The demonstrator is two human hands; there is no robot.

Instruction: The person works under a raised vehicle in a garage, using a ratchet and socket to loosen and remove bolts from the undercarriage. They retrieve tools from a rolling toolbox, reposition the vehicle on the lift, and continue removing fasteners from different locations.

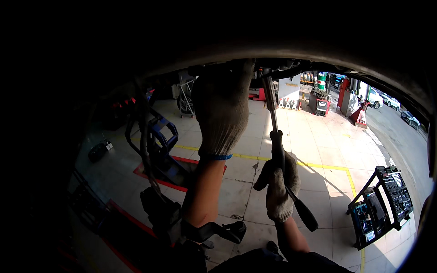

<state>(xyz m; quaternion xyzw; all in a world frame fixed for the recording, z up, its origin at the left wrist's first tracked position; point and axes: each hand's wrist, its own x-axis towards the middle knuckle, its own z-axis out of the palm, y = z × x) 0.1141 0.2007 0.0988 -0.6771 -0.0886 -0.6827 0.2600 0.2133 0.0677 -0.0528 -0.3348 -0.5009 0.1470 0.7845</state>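
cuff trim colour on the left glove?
Blue band at the cuff of the grey knit left glove, clearest in the head view.

Sunlit pale tiled floor [318,150] with yellow lines [318,165], a tool cart [382,204], and parked cars [387,101] outside.

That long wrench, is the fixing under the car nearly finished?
Done: the car underside is raised overhead and the open tool cart stands ready. In hand: the right hand grips the long wrench, its tip at a fitting; the left hand presses up beside it. Left: can't tell; the wrench is on the fitting.
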